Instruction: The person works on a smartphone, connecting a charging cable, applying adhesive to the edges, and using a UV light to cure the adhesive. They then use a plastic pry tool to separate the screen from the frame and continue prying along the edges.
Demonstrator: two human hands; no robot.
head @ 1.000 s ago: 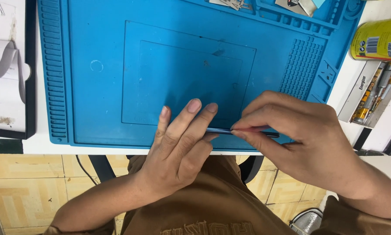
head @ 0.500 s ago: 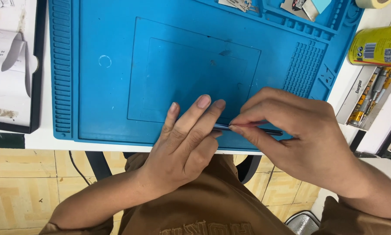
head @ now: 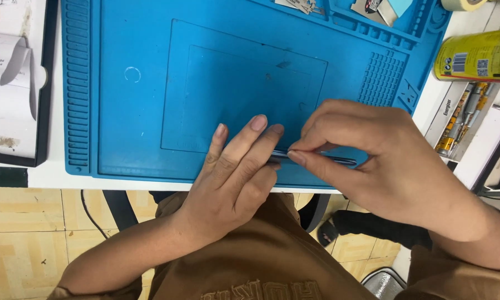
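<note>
this was a repair workbench: blue silicone work mat (head: 150,83) filled the frame, screwdriver set (head: 461,119) sat at right edge.

white table (head: 50,176) — blue work mat (head: 122,122) | black tray (head: 43,83) | yellow can (head: 475,55) — tape roll (head: 462,4)

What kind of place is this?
Probably a small electronics repair bench: a blue repair mat with parts trays, a box of screwdriver bits, and hands pinching a thin tool.

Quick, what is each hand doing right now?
Left hand: fingers flat, pressing on a thin dark tool on the blue mat.
Right hand: pinching the same tool between fingertips.
</note>
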